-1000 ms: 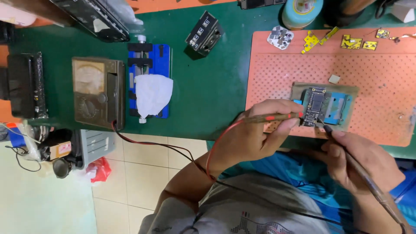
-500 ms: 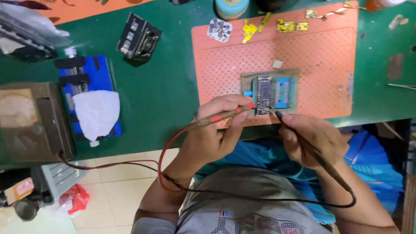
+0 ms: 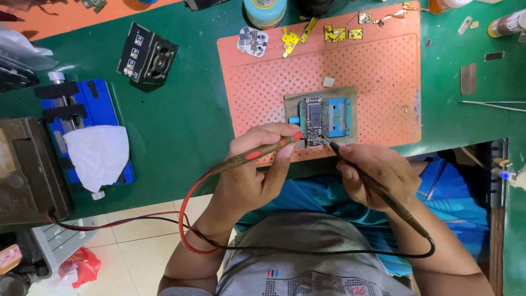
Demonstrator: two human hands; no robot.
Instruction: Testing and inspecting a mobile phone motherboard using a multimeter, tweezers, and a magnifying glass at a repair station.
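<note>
A small dark circuit board (image 3: 314, 118) sits in a blue holder (image 3: 341, 117) on an orange perforated mat (image 3: 263, 87). My left hand (image 3: 249, 178) grips a red test probe (image 3: 257, 154), whose tip touches the board's lower left edge. My right hand (image 3: 372, 172) holds a black test probe (image 3: 383, 194), with its tip on the board's lower right edge. Red and black leads loop below my hands and run left across my lap.
On the green bench (image 3: 192, 120) are a blue clamp fixture (image 3: 82, 104) with a white cloth (image 3: 98, 153), a black speaker module (image 3: 147, 55), a brown meter (image 3: 27, 170) at far left, a tape roll (image 3: 265, 11), yellow parts (image 3: 334, 34) and thin tweezers (image 3: 493, 104).
The view has shifted, so the bench items sit further left in frame. Both hands stay at the board with the probe tips on it.
</note>
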